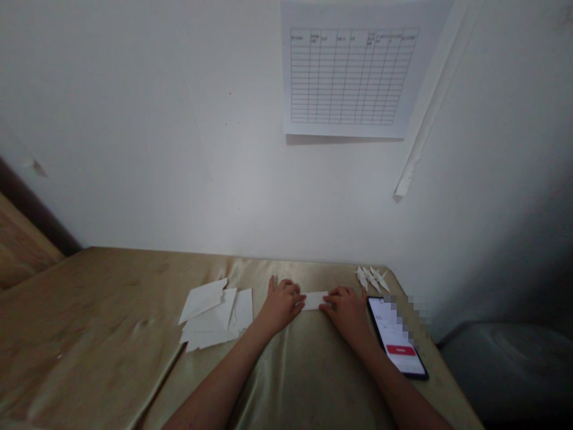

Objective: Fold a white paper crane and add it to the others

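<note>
A small folded strip of white paper (314, 300) lies flat on the table (107, 334) near its far edge. My left hand (281, 303) presses on the strip's left end with curled fingers and the thumb raised. My right hand (347, 309) pinches the strip's right end, fingers bent down onto it. Both forearms reach in from the bottom of the view.
A loose pile of white paper sheets (217, 315) lies left of my left hand. Several small folded paper figures (371, 278) sit at the table's far right corner. A lit phone (397, 343) lies beside my right wrist. A printed grid sheet (351, 74) hangs on the white wall.
</note>
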Tool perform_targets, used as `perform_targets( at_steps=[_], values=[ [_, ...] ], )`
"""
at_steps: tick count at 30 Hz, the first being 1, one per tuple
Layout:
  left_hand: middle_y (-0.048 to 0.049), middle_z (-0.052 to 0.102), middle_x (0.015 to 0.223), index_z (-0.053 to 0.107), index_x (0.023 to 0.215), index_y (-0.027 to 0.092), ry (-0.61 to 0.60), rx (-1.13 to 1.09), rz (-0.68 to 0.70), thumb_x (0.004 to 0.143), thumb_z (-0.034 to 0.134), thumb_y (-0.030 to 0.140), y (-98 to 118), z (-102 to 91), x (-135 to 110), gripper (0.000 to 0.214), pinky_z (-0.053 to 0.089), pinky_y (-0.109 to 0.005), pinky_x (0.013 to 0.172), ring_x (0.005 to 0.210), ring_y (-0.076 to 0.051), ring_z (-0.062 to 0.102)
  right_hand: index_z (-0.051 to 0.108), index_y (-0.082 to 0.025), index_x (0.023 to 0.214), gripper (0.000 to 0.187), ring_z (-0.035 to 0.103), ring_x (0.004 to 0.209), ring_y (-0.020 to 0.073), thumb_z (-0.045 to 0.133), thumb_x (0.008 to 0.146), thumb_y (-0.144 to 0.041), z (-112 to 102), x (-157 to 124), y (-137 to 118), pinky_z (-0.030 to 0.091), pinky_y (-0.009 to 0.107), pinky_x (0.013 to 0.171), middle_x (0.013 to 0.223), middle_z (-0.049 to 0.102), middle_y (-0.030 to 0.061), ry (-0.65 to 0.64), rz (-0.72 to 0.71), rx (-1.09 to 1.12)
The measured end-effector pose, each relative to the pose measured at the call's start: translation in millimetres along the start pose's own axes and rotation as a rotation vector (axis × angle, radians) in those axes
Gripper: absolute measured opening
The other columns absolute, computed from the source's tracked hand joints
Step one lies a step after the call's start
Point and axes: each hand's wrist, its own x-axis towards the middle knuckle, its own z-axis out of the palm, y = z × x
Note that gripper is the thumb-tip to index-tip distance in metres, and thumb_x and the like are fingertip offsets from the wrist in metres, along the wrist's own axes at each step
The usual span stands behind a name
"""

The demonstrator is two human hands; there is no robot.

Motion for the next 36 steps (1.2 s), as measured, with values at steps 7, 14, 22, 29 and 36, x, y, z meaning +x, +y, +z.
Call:
perform_targets(
  at_steps=[7, 14, 22, 29, 36],
  values=[
    [-0.0032, 0.069, 0.119, 0.073, 0.113, 0.034, -0.006, 0.001, -0.01, 0.095, 0.06, 0.035, 1.6, -1.1, -0.3, 0.022, 0.01, -0.072, 0.114, 0.124, -0.029, 0.05, 0.076, -0.034, 0.103, 0.022, 0.053, 0.118, 0.0287, 0.058, 0.094, -0.042, -1.2, 0.7, -2.2, 0.003, 0.065, 0.114, 0.115, 0.07, 0.0051, -0.027, 0.018, -0.028],
    [-0.0026, 0.069, 0.118, 0.073, 0.112, 0.033, -0.008, 0.015, -0.03, 0.094, 0.06, 0.034, 4.7, -1.5, 0.2, 0.022, 0.012, -0.073, 0.114, 0.123, -0.03, 0.051, 0.076, -0.034, 0.106, 0.023, 0.052, 0.119, 0.0294, 0.059, 0.093, -0.043, 0.4, 1.4, -1.6, 0.004, 0.064, 0.114, 0.116, 0.069, 0.0051, -0.044, 0.033, -0.022],
    [-0.0031, 0.069, 0.117, 0.073, 0.111, 0.033, 0.01, 0.019, -0.02, 0.093, 0.062, 0.033, 3.9, 1.0, 0.4, 0.021, 0.014, -0.072, 0.114, 0.122, -0.029, 0.052, 0.076, -0.034, 0.104, 0.022, 0.05, 0.121, 0.0307, 0.06, 0.092, -0.044, 0.0, -0.1, -1.4, 0.007, 0.067, 0.112, 0.115, 0.069, 0.0045, -0.036, 0.019, -0.019],
    [-0.0026, 0.07, 0.116, 0.073, 0.11, 0.032, 0.024, 0.022, -0.017, 0.094, 0.061, 0.033, 4.4, 2.3, 0.1, 0.021, 0.015, -0.072, 0.113, 0.121, -0.029, 0.053, 0.076, -0.033, 0.103, 0.024, 0.05, 0.121, 0.0305, 0.058, 0.093, -0.044, -2.0, 0.9, -3.0, 0.009, 0.066, 0.112, 0.117, 0.069, 0.0056, -0.046, 0.031, -0.02],
    [-0.0034, 0.07, 0.116, 0.073, 0.109, 0.032, 0.021, 0.033, -0.021, 0.093, 0.062, 0.033, 5.5, 1.9, 0.2, 0.02, 0.016, -0.071, 0.113, 0.12, -0.029, 0.053, 0.076, -0.034, 0.104, 0.025, 0.049, 0.121, 0.0301, 0.056, 0.094, -0.044, -2.9, 0.5, -3.9, 0.009, 0.064, 0.113, 0.117, 0.068, 0.0054, -0.055, 0.037, -0.027]
  ],
)
